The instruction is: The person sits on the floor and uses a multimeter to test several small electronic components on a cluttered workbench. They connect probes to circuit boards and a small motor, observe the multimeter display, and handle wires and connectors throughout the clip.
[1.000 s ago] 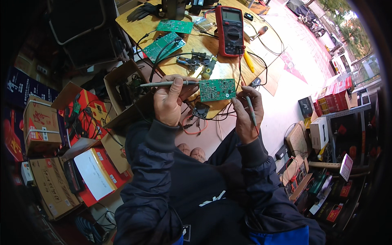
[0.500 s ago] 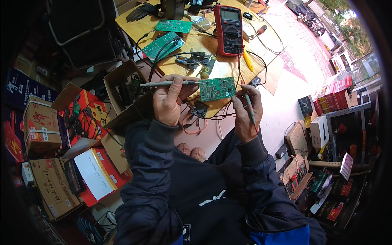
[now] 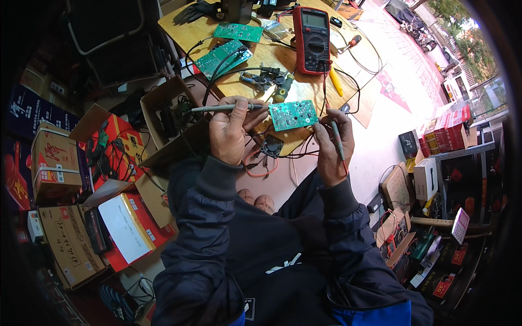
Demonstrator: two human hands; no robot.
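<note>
A small green circuit board [image 3: 293,116] is held up in front of me, its soldered side showing. My left hand [image 3: 228,130] is closed on a grey test probe [image 3: 215,108], which lies nearly level with its front end at the board's left edge. At the lower right corner of the board, my right hand [image 3: 331,146] grips it while also holding a second grey test probe [image 3: 337,140] with a red lead. Whether a probe tip touches the board is too small to tell. Beyond stands a red and black multimeter [image 3: 312,41] on the wooden table.
On the wooden table [image 3: 274,54] lie two more green boards [image 3: 237,32], a yellow-handled tool [image 3: 335,81], cables and a black glove [image 3: 197,13]. A small black fan [image 3: 271,145] sits below the held board. Cardboard boxes [image 3: 57,163] crowd the left; more cartons [image 3: 446,127] stand right.
The board is tilted slightly more, its right side higher. The whole view has shifted a little, with the table things appearing further right. Both hands keep their grip.
</note>
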